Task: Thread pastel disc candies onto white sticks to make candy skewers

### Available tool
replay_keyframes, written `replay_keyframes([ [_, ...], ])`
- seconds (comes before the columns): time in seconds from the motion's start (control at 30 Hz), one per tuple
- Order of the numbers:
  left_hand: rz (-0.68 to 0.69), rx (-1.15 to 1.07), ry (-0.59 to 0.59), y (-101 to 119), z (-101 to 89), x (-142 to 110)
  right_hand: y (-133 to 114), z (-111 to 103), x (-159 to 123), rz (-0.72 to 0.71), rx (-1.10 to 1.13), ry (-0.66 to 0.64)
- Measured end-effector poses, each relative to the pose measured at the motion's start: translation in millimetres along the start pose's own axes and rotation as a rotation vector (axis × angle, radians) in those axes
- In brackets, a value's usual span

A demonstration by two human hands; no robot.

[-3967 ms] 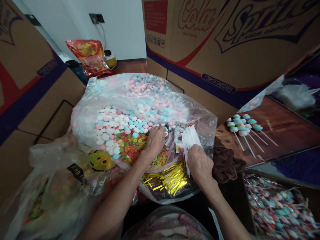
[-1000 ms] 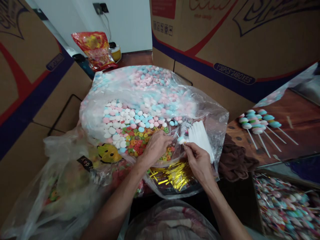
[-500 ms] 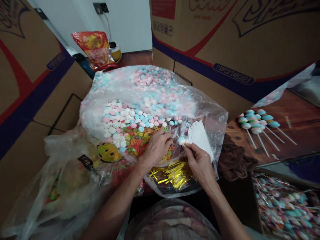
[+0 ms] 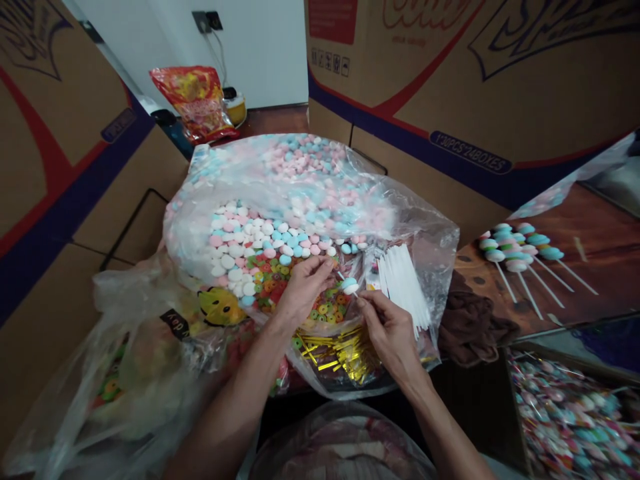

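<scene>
My right hand [image 4: 389, 327] pinches a white lollipop stick with a blue-and-white marshmallow [image 4: 349, 286] threaded on it, the stick's tip poking out above. Close by on the left, my left hand [image 4: 304, 285] has its thumb and fingertips pinched together. Whatever sits between them is too small to tell. Beneath it spread colourful gummy rings [image 4: 273, 283], bordered by pink, white and blue marshmallows [image 4: 250, 237] in a big clear plastic bag [image 4: 425, 230]. A bundle of white sticks [image 4: 404, 283] lies right of my hands, and gold twist ties [image 4: 345, 353] lie below them.
Finished candy skewers [image 4: 517, 250] rest on the table at right, beside a brown cloth [image 4: 473, 327]. A box of wrapped candies [image 4: 575, 420] stands lower right. Large cartons [image 4: 400, 80] rise behind, with a red snack packet [image 4: 193, 100] at the back left.
Earlier my right hand was at the bundle of sticks; now it holds one with a marshmallow. In the last half second, my left hand has risen from the gummy rings and both hands have drawn closer.
</scene>
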State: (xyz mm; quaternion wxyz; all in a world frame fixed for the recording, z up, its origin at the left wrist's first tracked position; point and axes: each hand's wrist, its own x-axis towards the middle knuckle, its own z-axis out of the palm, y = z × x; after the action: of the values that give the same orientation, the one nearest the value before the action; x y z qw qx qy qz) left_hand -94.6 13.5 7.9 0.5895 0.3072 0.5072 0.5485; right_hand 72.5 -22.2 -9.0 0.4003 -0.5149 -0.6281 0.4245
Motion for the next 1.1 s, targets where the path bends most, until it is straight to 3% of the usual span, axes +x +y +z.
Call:
replay_keyframes([
  [0.2,0.021,-0.027,0.022,0.6,4.9,-5.9,0.4,-0.7,0.7,-0.002,-0.075,0.024],
  [0.4,0.066,0.056,-0.065,-2.6,2.7,-6.7,0.2,-1.5,0.8,0.000,-0.135,0.037],
  [0.5,0.039,0.065,-0.032,-5.1,2.2,-4.9,0.2,-1.2,1.5,-0.018,-0.153,0.051],
  [0.73,0.006,0.048,0.032,-3.0,4.9,-1.3,3.5,-0.9,3.4,-0.113,-0.243,0.016],
  [0.87,0.000,0.101,-0.006,0.6,-0.9,-1.9,3.1,-6.3,4.3,-0.201,-0.315,-0.012],
  [0.97,-0.077,0.116,-0.051,3.1,-7.7,-3.4,1.2,-11.9,3.9,-0.290,-0.305,-0.040],
  [1.1,-0.135,0.086,-0.091,3.9,-12.1,-4.3,-0.3,-11.3,1.3,-0.341,-0.291,0.000],
])
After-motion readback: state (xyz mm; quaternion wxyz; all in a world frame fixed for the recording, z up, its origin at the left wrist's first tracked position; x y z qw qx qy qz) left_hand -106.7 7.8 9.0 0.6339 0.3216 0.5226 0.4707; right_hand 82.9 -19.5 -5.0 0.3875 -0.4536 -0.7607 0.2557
